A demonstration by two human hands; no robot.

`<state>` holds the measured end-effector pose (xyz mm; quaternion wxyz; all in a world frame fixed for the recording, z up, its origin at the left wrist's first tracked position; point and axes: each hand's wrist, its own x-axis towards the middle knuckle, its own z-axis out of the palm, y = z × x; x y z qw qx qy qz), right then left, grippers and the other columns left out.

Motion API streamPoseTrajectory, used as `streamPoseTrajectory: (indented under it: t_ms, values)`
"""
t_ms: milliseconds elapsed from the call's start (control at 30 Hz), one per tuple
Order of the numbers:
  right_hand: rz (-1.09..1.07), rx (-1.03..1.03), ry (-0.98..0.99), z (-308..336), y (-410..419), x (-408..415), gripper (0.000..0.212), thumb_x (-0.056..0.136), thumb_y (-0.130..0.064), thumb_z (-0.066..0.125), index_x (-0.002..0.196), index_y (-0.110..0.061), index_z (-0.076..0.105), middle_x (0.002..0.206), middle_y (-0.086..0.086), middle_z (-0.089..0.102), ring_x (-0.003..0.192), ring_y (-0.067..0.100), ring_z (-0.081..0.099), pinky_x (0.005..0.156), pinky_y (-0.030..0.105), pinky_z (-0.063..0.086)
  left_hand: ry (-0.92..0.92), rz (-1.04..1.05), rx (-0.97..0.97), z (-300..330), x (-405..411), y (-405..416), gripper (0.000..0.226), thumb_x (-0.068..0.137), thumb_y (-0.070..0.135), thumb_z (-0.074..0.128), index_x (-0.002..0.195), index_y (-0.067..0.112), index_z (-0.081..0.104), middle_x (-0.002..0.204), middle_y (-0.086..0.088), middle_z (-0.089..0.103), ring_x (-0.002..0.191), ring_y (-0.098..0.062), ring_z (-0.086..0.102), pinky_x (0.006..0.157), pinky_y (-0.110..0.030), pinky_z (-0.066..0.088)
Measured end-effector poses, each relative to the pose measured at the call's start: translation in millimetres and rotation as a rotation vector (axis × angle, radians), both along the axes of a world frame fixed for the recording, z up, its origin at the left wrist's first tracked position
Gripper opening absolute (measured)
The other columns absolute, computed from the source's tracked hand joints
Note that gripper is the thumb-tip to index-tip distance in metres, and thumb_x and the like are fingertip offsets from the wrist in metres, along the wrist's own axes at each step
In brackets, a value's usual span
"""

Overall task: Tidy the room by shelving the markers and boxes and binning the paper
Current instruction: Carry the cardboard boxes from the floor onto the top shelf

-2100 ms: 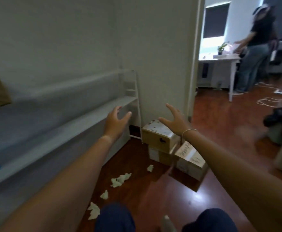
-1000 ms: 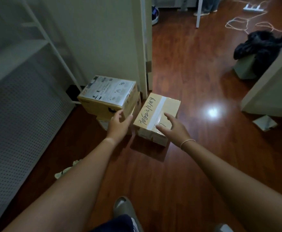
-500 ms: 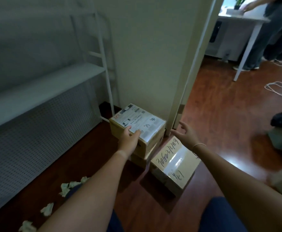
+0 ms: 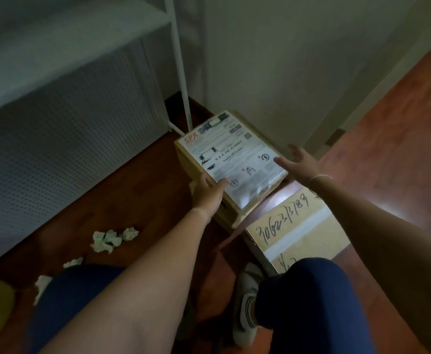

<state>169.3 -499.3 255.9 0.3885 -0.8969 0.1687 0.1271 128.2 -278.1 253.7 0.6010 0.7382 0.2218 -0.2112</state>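
1. Top box (image 4: 231, 159), cardboard with a printed shipping label on its lid, sits on a second box (image 4: 231, 217) on the wooden floor (image 4: 137, 200), against the wall corner just beside the white shelf post (image 4: 180, 72).
2. Left hand (image 4: 206, 192): palm against the near left edge of the top box, thumb lying on the label. Grip not closed; box not lifted.
3. Right hand (image 4: 300, 166): fingers spread wide, hovering at the box's right corner; contact cannot be told.
4. Third box (image 4: 296, 233), handwritten numbers and pale tape, lies on the floor to the right, near the right knee (image 4: 309, 290).
5. Crumpled paper (image 4: 111, 237) scattered on the floor left of the boxes, in front of the perforated shelf panel (image 4: 68, 129).
6. Markers not seen.
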Motion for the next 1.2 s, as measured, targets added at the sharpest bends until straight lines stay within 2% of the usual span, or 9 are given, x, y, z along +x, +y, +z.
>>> streamPoseTrajectory:
  t_ms: [167,367,533,600,800,933,1067,1133,1200]
  values:
    - [0.038,-0.031,0.08,-44.2,-14.0,53.9,0.074,0.083,-0.051,0.059,0.145,-0.023,0.029,0.149,0.005,0.038,0.131,0.028,0.044,0.101,0.035,0.038,0.045,0.073,-0.046,-46.4,28.8,-18.7,0.055,0.092,0.024,0.058,0.141,0.022,0.035,0.129,0.001,0.052,0.12,-0.018,0.051,0.101,-0.038,0.045]
    - [0.081,-0.024,0.087,-76.7,-14.6,88.3,0.058,0.086,-0.035,0.062,0.136,-0.015,0.041,0.135,0.006,0.051,0.118,0.027,0.053,0.086,0.027,0.041,0.124,0.133,-0.077,-86.1,42.7,-21.7,0.083,0.089,0.026,0.063,0.153,0.024,0.01,0.147,-0.003,0.045,0.135,-0.021,0.043,0.108,-0.038,0.036]
    - [0.082,0.002,0.186,-99.8,-16.5,102.9,0.05,0.084,-0.037,0.065,0.123,-0.009,0.049,0.106,0.009,0.063,0.089,0.027,0.064,0.073,0.031,0.05,0.196,0.15,-0.142,-113.8,44.0,-25.7,0.073,0.09,0.034,0.061,0.15,0.024,0.02,0.14,-0.002,0.052,0.127,-0.022,0.05,0.103,-0.041,0.041]
    - [0.078,0.015,0.2,-106.9,-18.0,103.6,0.05,0.082,-0.038,0.067,0.12,-0.011,0.05,0.104,0.009,0.065,0.084,0.027,0.066,0.075,0.034,0.053,0.205,0.154,-0.169,-121.8,41.8,-28.5,0.073,0.09,0.036,0.06,0.149,0.03,0.018,0.136,-0.001,0.055,0.125,-0.025,0.052,0.105,-0.05,0.042]
    - [0.107,0.007,0.277,-108.7,-16.0,96.7,0.053,0.08,-0.042,0.068,0.118,-0.009,0.051,0.099,0.006,0.063,0.068,0.013,0.058,0.059,0.022,0.045,0.134,0.224,-0.196,-126.5,35.9,-22.0,0.061,0.094,0.024,0.054,0.148,0.026,0.025,0.135,-0.001,0.056,0.122,-0.022,0.053,0.105,-0.042,0.043]
    - [0.106,0.08,0.261,-91.7,-2.6,88.9,0.045,0.08,-0.039,0.069,0.113,-0.011,0.061,0.103,0.008,0.068,0.082,0.023,0.065,0.073,0.031,0.052,0.08,0.275,-0.225,-108.7,24.3,-2.8,0.05,0.098,0.02,0.05,0.144,0.024,0.032,0.135,-0.001,0.055,0.115,-0.016,0.053,0.095,-0.032,0.042]
    - [0.127,0.24,0.237,-56.3,15.8,71.0,0.023,0.08,-0.034,0.071,0.095,-0.017,0.065,0.101,0.011,0.071,0.091,0.031,0.068,0.089,0.045,0.054,0.032,0.34,-0.227,-72.6,0.5,21.9,0.047,0.1,0.023,0.046,0.145,0.023,0.032,0.141,-0.002,0.052,0.129,-0.024,0.05,0.1,-0.035,0.042]
    - [0.141,0.315,0.222,-30.7,28.3,60.5,0.036,0.077,-0.035,0.073,0.104,-0.014,0.065,0.1,0.012,0.072,0.093,0.034,0.069,0.091,0.049,0.053,-0.008,0.357,-0.233,-45.4,-14.2,37.4,0.046,0.1,0.026,0.045,0.144,0.025,0.033,0.138,-0.002,0.053,0.126,-0.025,0.053,0.101,-0.044,0.046]
    - [0.15,0.387,0.223,-3.0,43.8,50.1,0.047,0.072,-0.038,0.074,0.11,-0.011,0.065,0.099,0.014,0.073,0.092,0.035,0.069,0.091,0.052,0.052,-0.061,0.372,-0.228,-12.7,-31.2,54.4,0.042,0.101,0.027,0.042,0.143,0.027,0.035,0.132,-0.001,0.057,0.113,-0.023,0.058,0.084,-0.041,0.054]
